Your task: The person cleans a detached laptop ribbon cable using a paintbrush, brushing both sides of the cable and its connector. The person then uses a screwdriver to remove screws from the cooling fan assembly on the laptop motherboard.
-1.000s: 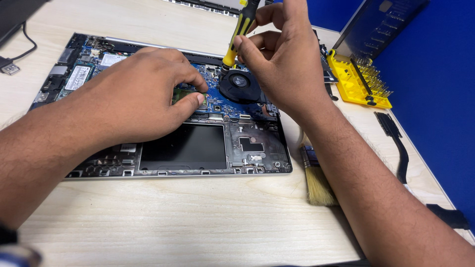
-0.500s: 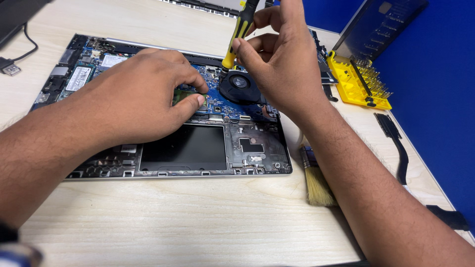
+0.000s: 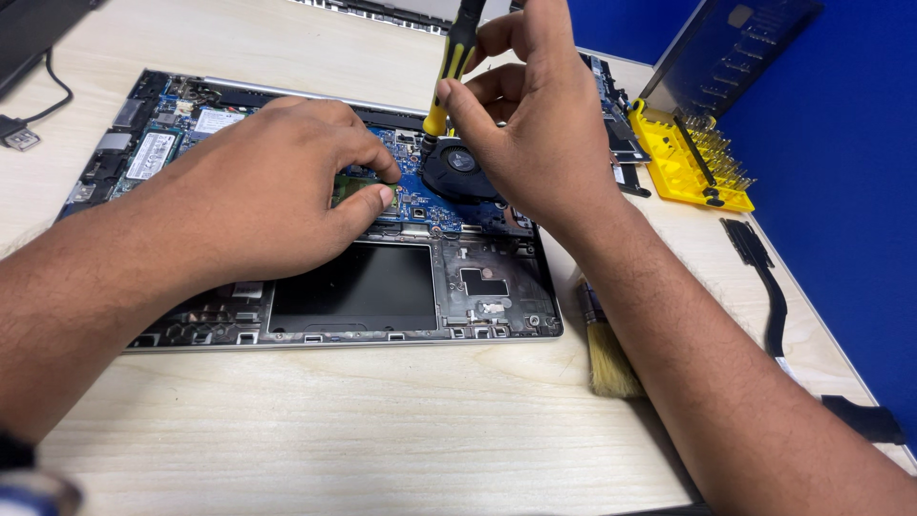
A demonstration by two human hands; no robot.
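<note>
An opened laptop base (image 3: 497,306) lies on the wooden table, its blue circuit board and round black fan (image 3: 457,164) exposed. My left hand (image 3: 277,186) rests on the board, thumb and fingers pinching a small green memory module (image 3: 355,188). My right hand (image 3: 540,124) holds a yellow and black screwdriver (image 3: 451,62) upright, its tip down on the board just left of the fan.
A yellow bit holder (image 3: 683,158) with its dark lid stands at the right. A paint brush (image 3: 604,344) lies beside the laptop's right edge. A black heat pipe part (image 3: 769,287) lies near the table's right edge. A cable plug (image 3: 19,132) sits far left.
Both hands stay in nearly the same place. The right hand's fingers have shifted slightly on the screwdriver handle.
</note>
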